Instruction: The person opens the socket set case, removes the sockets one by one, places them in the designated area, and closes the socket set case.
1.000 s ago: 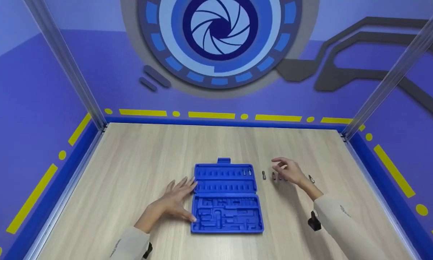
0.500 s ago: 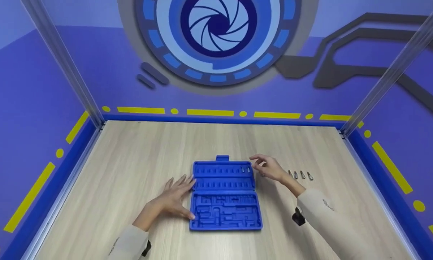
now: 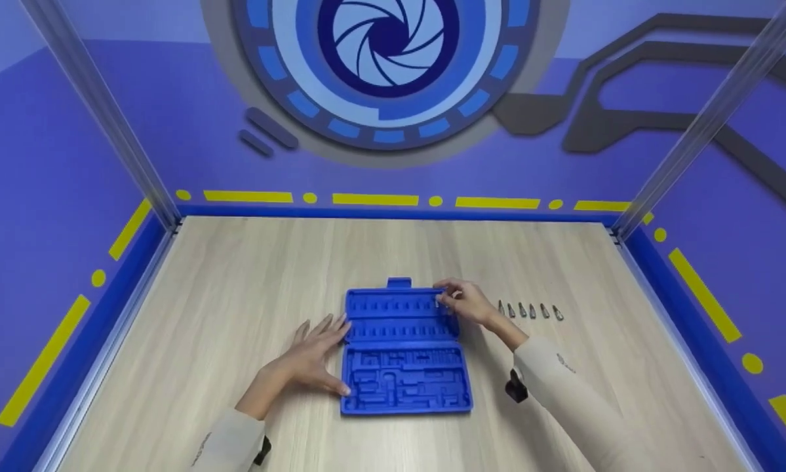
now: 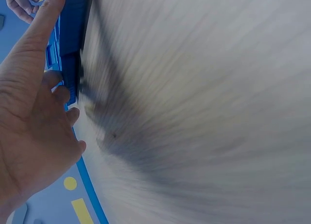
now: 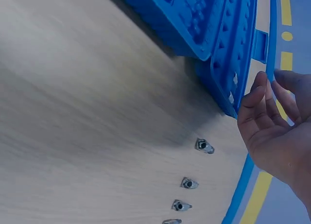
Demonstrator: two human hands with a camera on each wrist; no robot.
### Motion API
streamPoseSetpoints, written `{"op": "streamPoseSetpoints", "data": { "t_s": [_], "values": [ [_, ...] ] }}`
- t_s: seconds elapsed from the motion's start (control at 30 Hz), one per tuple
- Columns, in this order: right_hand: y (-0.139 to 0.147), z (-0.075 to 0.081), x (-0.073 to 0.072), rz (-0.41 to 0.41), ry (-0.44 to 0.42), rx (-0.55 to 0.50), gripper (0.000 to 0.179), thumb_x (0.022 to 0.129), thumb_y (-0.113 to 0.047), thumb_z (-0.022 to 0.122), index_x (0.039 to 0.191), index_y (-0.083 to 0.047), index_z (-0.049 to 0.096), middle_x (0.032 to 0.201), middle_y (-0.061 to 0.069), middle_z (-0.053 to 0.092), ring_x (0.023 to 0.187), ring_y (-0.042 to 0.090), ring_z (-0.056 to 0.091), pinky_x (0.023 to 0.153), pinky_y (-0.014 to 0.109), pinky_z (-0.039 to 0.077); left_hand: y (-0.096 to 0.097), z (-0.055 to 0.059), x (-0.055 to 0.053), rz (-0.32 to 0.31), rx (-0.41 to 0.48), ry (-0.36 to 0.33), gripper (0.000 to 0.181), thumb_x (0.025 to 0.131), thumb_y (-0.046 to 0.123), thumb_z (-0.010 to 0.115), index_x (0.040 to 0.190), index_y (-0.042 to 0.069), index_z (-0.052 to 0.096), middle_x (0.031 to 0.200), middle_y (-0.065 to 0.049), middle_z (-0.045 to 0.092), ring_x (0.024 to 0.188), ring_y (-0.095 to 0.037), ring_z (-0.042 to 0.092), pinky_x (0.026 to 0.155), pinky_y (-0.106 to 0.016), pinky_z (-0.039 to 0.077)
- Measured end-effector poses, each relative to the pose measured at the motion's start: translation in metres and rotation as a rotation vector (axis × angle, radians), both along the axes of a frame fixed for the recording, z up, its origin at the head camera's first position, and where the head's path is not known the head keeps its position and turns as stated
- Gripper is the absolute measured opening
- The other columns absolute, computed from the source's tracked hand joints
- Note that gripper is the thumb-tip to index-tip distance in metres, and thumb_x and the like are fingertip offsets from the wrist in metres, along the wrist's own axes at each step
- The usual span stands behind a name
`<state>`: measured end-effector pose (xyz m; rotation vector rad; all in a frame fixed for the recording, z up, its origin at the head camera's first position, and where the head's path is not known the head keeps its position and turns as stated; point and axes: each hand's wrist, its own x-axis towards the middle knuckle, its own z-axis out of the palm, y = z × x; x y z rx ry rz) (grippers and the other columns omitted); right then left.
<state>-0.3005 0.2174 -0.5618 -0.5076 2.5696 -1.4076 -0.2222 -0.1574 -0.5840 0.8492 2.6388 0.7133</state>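
Okay, blue case (image 3: 406,412): lies opened flat on the wood-look table (image 3: 255,275), latch tab (image 3: 399,282) on its far edge. Looks like moulded plastic, so we'd expect light and stiff, apt to slide if nudged; we'd hold it by the rim.
Seated bits (image 5: 235,78): two, at the right end of the case's far half (image 3: 399,318) (right wrist view shows both; head view loses one behind our fingers).
Loose bits (image 3: 522,310): six in a row on the table, right of the case, none touching it.
Bit handling: small, shiny, metal by the look; we judge them hard, light, not fragile, smooth enough to slip or roll. Best hold: across the body, thumb against forefinger.
Left hand (image 3: 307,360): fingers spread at the case's left edge, thumb resting on the left rim of the near half; touching, not curled round it.
Right hand (image 3: 469,304): at the case's far right corner, thumb and forefinger apart, other fingers loosely bent; we see nothing pinched. Fingertip contact with a seated bit: we can't tell.
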Motion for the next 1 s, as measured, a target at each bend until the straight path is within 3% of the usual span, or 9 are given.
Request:
{"op": "streamPoseSetpoints", "data": {
  "t_s": [0.2,0.3,0.43,0.57,0.67,1.0],
  "values": [
    [-0.004,-0.011,-0.002,0.016,0.035,0.117,0.026,0.098,0.000,0.061,0.122,0.011,0.064,0.096,0.025,0.070,0.069,0.017,0.064,0.057,0.018,0.048,-0.003,-0.002,0.002,0.001,0.013,0.003,0.131,0.064,0.059,0.091,0.161,0.003,0.024,0.170,-0.020,0.018,0.157,-0.049,0.012,0.121,-0.075,0.003],
    [-0.009,-0.014,-0.003,0.025,0.064,0.182,0.024,0.097,0.000,0.061,0.119,0.010,0.067,0.102,0.024,0.073,0.067,0.012,0.063,0.057,0.019,0.050,-0.006,-0.003,0.003,0.014,0.011,-0.002,0.132,0.062,0.059,0.092,0.161,0.004,0.025,0.170,-0.019,0.017,0.157,-0.049,0.011,0.121,-0.075,0.003],
    [-0.012,-0.013,-0.004,-0.057,0.086,0.265,0.022,0.096,-0.001,0.065,0.114,0.009,0.069,0.096,0.020,0.073,0.068,0.016,0.063,0.060,0.029,0.054,-0.004,-0.004,0.001,0.007,0.020,0.004,0.131,0.063,0.061,0.091,0.162,0.005,0.025,0.170,-0.018,0.017,0.157,-0.048,0.012,0.122,-0.075,0.003],
    [-0.014,-0.011,-0.004,-0.111,0.078,0.338,0.023,0.095,-0.004,0.067,0.114,0.007,0.071,0.097,0.019,0.074,0.080,0.023,0.065,0.073,0.041,0.057,-0.001,-0.005,0.000,0.002,0.031,0.006,0.131,0.063,0.059,0.091,0.162,0.005,0.025,0.170,-0.018,0.018,0.157,-0.048,0.012,0.121,-0.075,0.002],
    [-0.016,-0.011,-0.004,-0.108,0.064,0.370,0.024,0.096,-0.006,0.067,0.116,0.007,0.071,0.103,0.020,0.074,0.089,0.027,0.066,0.083,0.048,0.057,-0.001,-0.005,0.001,0.002,0.032,-0.006,0.131,0.063,0.059,0.091,0.162,0.005,0.024,0.170,-0.018,0.018,0.157,-0.047,0.011,0.121,-0.075,0.001],
    [-0.019,-0.009,-0.008,-0.102,0.038,0.408,0.022,0.097,-0.006,0.067,0.114,0.007,0.068,0.101,0.022,0.072,0.094,0.034,0.068,0.087,0.051,0.056,-0.001,-0.003,0.001,0.016,0.026,-0.017,0.130,0.063,0.059,0.091,0.162,0.007,0.024,0.171,-0.016,0.018,0.158,-0.045,0.010,0.123,-0.072,-0.002]
  ]
}}
